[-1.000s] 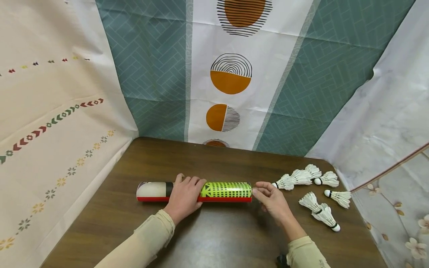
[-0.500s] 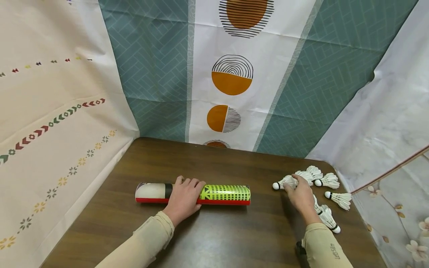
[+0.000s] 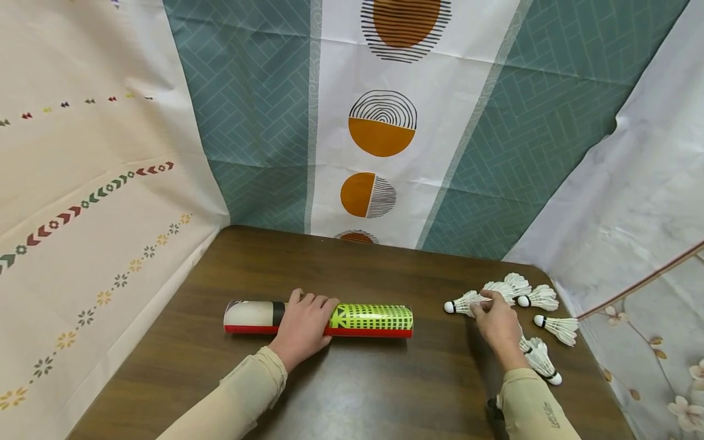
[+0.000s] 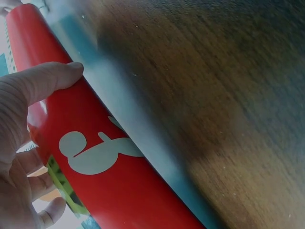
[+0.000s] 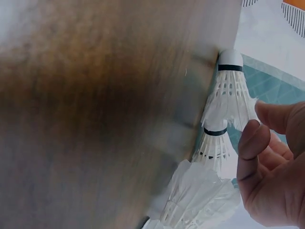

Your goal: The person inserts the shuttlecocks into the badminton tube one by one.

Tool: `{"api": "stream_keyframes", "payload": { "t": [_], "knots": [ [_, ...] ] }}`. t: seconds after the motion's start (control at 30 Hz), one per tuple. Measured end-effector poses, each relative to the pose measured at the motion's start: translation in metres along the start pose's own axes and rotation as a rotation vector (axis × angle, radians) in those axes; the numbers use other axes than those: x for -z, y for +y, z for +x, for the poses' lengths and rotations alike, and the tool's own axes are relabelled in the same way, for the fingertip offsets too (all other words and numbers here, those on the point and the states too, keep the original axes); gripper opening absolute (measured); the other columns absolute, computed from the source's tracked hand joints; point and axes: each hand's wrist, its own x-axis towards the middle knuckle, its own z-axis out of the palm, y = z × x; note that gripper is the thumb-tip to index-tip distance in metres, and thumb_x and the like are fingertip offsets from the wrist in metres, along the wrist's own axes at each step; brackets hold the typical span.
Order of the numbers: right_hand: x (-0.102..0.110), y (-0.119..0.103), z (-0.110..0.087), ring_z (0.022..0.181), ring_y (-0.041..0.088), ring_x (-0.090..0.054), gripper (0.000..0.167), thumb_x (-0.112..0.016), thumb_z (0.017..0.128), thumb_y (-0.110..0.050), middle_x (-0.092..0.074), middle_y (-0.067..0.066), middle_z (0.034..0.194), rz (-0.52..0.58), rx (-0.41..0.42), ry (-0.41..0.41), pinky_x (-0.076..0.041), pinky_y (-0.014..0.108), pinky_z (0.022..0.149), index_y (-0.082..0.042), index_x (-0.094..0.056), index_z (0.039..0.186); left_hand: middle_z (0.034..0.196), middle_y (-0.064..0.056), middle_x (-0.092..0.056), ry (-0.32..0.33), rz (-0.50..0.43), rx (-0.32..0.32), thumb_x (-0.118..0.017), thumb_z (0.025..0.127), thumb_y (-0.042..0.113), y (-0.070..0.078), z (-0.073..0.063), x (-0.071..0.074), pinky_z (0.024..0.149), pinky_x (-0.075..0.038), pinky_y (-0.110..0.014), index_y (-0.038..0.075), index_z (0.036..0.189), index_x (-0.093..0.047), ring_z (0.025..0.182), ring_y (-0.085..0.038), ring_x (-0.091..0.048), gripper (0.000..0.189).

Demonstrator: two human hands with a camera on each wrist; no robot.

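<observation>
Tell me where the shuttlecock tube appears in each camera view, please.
Head: shuttlecock tube lies centre on the table, under the left hand.
Left wrist: its red side fills the lower left.
Right wrist: not in it.
Shared landmark: the brown table.

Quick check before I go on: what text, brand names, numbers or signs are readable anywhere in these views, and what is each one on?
Sleeve cuff of the right arm: small lettering running along it, too small to read.
Shuttlecock tube: no readable words; a green lattice pattern in the head view.
Shuttlecock tube, red side: a pale shape only, no letters, in the left wrist view.
Shuttlecocks: no markings to read.
Backdrop cloth: patterns only, no text.
</observation>
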Motion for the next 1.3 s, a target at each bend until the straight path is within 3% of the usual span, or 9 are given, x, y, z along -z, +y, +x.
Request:
{"api": "stream_keyframes", "payload": {
  "t": [0.3,0.63,0.93,1.13,1.3],
  "knots": [
    [-0.001,0.005,-0.006,0.117,0.048,-0.071,0.055,-0.074,0.099,-0.027,-0.078,0.019,0.122,0.025,0.075,-0.031,-0.052,0.061,0.09,-0.008,-0.056,0.147,0.126,-0.005,-0.077,-0.005,-0.007,0.0,-0.097,0.074,0.044,0.001,0.003,0.0,0.112,-0.042,-0.059,0.019,0.135,-0.066,0.113,-0.027,-0.073,0.073],
    [-0.005,0.002,-0.012,0.092,0.03,-0.077,0.047,-0.08,0.095,-0.018,-0.083,0.015,0.105,0.065,0.17,-0.027,-0.052,0.04,0.076,-0.005,-0.064,0.137,0.126,-0.006,-0.077,0.012,-0.01,0.0,-0.098,0.073,0.044,0.0,0.002,0.001,0.111,-0.042,-0.059,0.019,0.134,-0.067,0.112,-0.027,-0.073,0.073],
    [-0.002,-0.006,-0.02,0.075,0.012,-0.066,0.047,-0.08,0.096,-0.018,-0.082,0.017,0.108,0.221,0.145,-0.143,-0.048,0.027,0.064,-0.003,-0.063,0.138,0.125,-0.007,-0.077,0.011,-0.015,-0.012,-0.098,0.074,0.042,0.001,0.002,0.002,0.111,-0.041,-0.06,0.018,0.135,-0.066,0.112,-0.028,-0.073,0.073],
    [-0.005,-0.01,-0.024,0.081,0.007,-0.068,0.05,-0.081,0.096,-0.02,-0.083,0.014,0.109,0.312,0.126,-0.2,-0.051,0.026,0.067,-0.004,-0.062,0.14,0.126,-0.006,-0.077,0.019,-0.013,-0.003,-0.098,0.073,0.043,0.002,0.003,0.001,0.111,-0.041,-0.059,0.019,0.135,-0.066,0.112,-0.027,-0.073,0.073],
    [-0.009,-0.015,-0.03,0.085,0.011,-0.073,0.05,-0.081,0.096,-0.02,-0.083,0.013,0.11,0.374,0.108,-0.246,-0.058,0.033,0.066,-0.006,-0.063,0.14,0.126,-0.006,-0.078,0.015,-0.025,0.008,-0.099,0.072,0.043,0.004,0.001,0.002,0.112,-0.041,-0.06,0.018,0.135,-0.067,0.112,-0.027,-0.073,0.074]
  ]
}}
